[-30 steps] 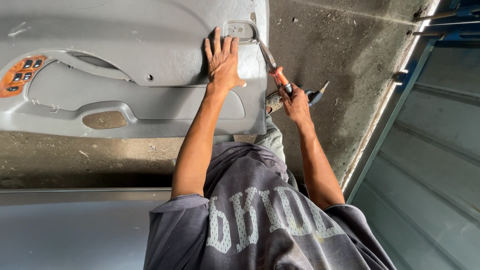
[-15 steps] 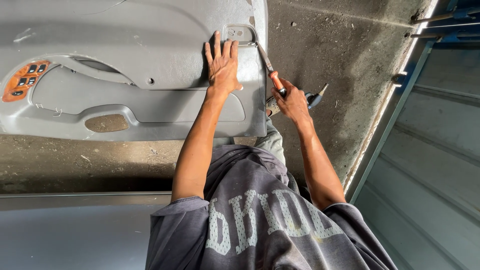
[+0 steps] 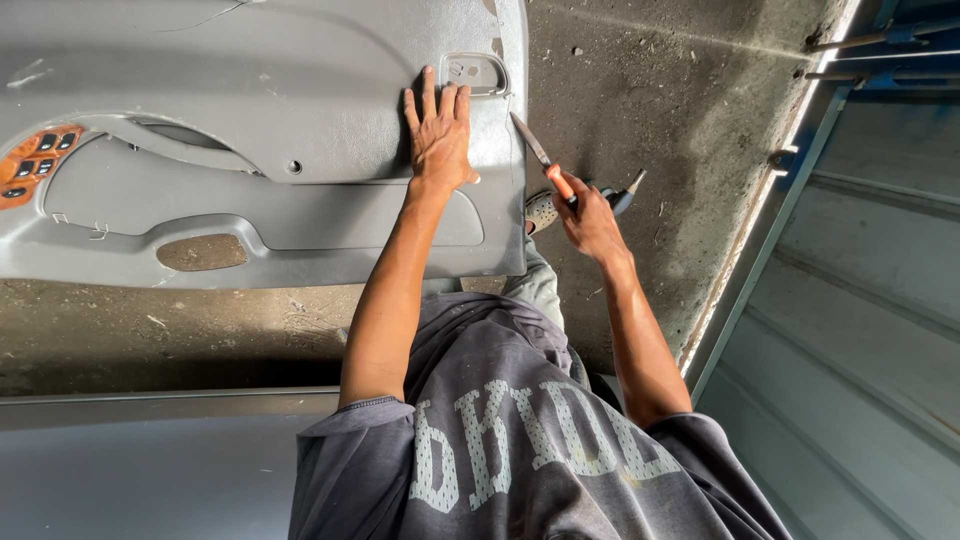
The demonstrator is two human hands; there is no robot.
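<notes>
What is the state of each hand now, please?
Left hand: open, flat on the grey door panel.
Right hand: closed, holding an orange-handled screwdriver.

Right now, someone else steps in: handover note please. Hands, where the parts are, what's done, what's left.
Left hand: flat, fingers spread, pressing on the grey door panel just below its handle recess.
Right hand: gripping an orange-handled screwdriver; its tip points at the panel's right edge near the recess, contact not clear.
Panel lies on the concrete floor, off the car, switch cluster at its left end. Another tool lies on the floor beside the right hand.
Done: panel is off and laid down.
Left: whatever is being worked at the right edge; no part looks removed there yet.
</notes>
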